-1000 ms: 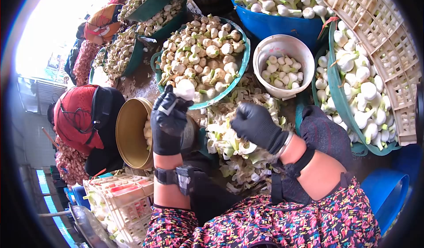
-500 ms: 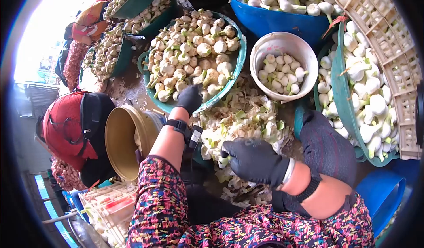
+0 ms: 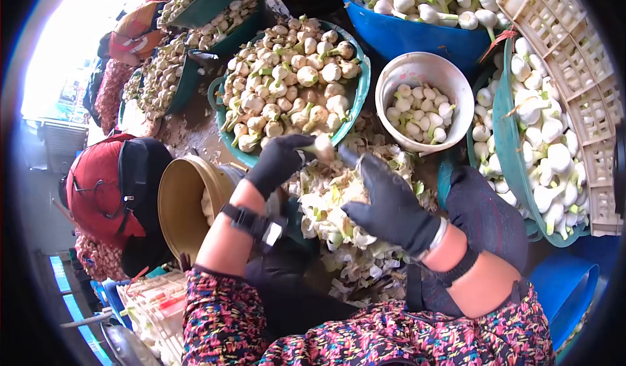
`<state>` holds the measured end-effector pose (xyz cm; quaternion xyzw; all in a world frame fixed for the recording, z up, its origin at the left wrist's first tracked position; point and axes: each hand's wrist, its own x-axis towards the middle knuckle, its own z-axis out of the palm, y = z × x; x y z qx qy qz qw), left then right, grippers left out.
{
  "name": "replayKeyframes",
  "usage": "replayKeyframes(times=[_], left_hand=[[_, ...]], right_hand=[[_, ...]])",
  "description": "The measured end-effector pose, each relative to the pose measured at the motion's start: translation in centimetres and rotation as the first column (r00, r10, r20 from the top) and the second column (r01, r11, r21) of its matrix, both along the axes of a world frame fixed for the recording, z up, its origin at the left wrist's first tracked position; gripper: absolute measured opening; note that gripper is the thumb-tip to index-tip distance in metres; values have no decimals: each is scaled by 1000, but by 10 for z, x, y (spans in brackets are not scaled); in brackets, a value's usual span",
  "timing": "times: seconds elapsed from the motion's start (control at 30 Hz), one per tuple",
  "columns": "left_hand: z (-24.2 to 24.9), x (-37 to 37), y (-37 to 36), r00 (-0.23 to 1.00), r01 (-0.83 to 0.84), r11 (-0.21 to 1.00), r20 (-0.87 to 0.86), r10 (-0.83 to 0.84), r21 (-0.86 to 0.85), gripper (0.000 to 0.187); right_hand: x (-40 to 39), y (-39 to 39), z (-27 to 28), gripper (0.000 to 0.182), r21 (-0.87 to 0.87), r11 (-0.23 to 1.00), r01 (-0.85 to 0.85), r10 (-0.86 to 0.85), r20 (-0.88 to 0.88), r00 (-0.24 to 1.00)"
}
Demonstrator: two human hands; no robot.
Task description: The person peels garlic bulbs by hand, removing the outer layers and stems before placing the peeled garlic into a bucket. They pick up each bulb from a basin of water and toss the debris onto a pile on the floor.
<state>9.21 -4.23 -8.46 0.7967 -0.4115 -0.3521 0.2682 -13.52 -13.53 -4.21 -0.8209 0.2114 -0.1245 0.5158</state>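
My left hand (image 3: 280,162), in a black glove, pinches a garlic bulb (image 3: 324,145) just below the rim of the green tub (image 3: 365,82) of unpeeled bulbs. My right hand (image 3: 386,199), also gloved in black, is spread beside it with thumb and fingers apart, and nothing shows in it. Under both hands lies a heap of peeled skins (image 3: 352,196). A white bucket (image 3: 460,76) with smaller, cleaner bulbs stands beyond my right hand.
A blue tub (image 3: 417,36) of bulbs stands at the top. On the right are a green basin (image 3: 505,131) of white bulbs and a cream crate (image 3: 574,53). A yellow bucket (image 3: 176,209) and a person in red (image 3: 98,190) are at the left.
My left hand has moved from the tub's edge toward my right hand, now with a bulb in its fingers. My right hand has opened and risen slightly.
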Motion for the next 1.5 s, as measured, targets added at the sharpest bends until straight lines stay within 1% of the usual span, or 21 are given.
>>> replayKeyframes(times=[0.1, 0.13, 0.17, 0.2, 0.23, 0.3, 0.33, 0.4, 0.53, 0.63, 0.67, 0.8, 0.87, 1.0, 1.1, 1.23, 1.3, 1.37, 1.4, 1.43, 1.5], left_hand=[[51, -47, 22, 884, -131, 968, -467, 15, -216, 32], [69, -60, 29, 765, -263, 949, -637, 95, -175, 34], [83, -71, 35, 608, -384, 916, -778, 160, -112, 35], [88, -85, 37, 601, -482, 855, -782, 165, -190, 37], [95, -91, 43, 908, -236, 892, -415, 61, -385, 34], [85, -100, 49, 995, -89, 921, -71, 67, -379, 34], [81, -105, 49, 995, -89, 920, -69, 68, -381, 34], [77, -114, 45, 815, -459, 770, -554, 167, -443, 30], [75, -115, 47, 730, -571, 754, -621, 285, -324, 28], [80, -114, 48, 919, -334, 836, -346, 188, -435, 24], [85, -109, 49, 983, 58, 892, 179, 26, -449, 26], [77, -111, 47, 988, -60, 850, 88, 124, -523, 29], [89, -120, 39, 735, -545, 742, -648, 200, -390, 26], [82, -117, 42, 819, -463, 790, -534, 208, -402, 21], [85, -120, 42, 691, -594, 740, -670, 271, -314, 17], [69, -107, 49, 901, -376, 819, -378, 214, -432, 20], [74, -103, 48, 989, -151, 863, -80, 128, -482, 28], [85, -113, 42, 988, -4, 867, 133, 81, -498, 30], [78, -114, 43, 996, -62, 851, 26, 89, -522, 39], [75, -117, 43, 661, -552, 727, -746, 84, -407, 48], [69, -104, 51, 768, -450, 725, -640, 17, -521, 56]], right_hand=[[10, 8, -17, 68, 129, 991, 41, -73, 251, 965], [6, 5, 3, 64, 206, 978, -14, -14, 136, 991], [9, 8, -4, 59, 479, 874, -78, -59, 265, 962], [8, 9, 0, 58, 477, 875, -85, -60, 282, 958], [8, 10, 4, 57, 474, 876, -90, -63, 298, 953], [5, 15, 10, 55, 455, 886, -92, -74, 335, 939], [5, 17, 9, 52, 413, 908, -69, -105, 385, 917], [2, 19, 13, 47, 409, 909, -79, -126, 450, 884], [-2, 15, 12, 46, 725, 665, -178, -143, 358, 923], [0, 10, 7, 49, 841, 513, -169, -226, 322, 919], [2, 11, 6, 50, 858, 475, -197, -234, 339, 911], [0, 12, 9, 45, 674, 731, -110, -155, 320, 935], [2, 14, 8, 48, 703, 694, -157, -185, 385, 904], [4, 18, -1, 44, 739, 647, -187, -207, 407, 890], [1, 13, 0, 38, 609, 793, -21, -227, 328, 917], [-4, 8, 6, 39, 972, 127, -200, -37, 206, 978], [-5, 11, 7, 38, 980, 14, -198, 187, 192, 964], [-11, 16, 17, 37, 954, 176, -243, 258, 194, 946], [-10, 15, 14, 36, 970, 103, -220, 227, 192, 955], [-8, 13, 12, 36, 980, 29, -196, 195, 187, 963], [-4, 2, 10, 34, 971, -94, -220, 109, 230, 967]])
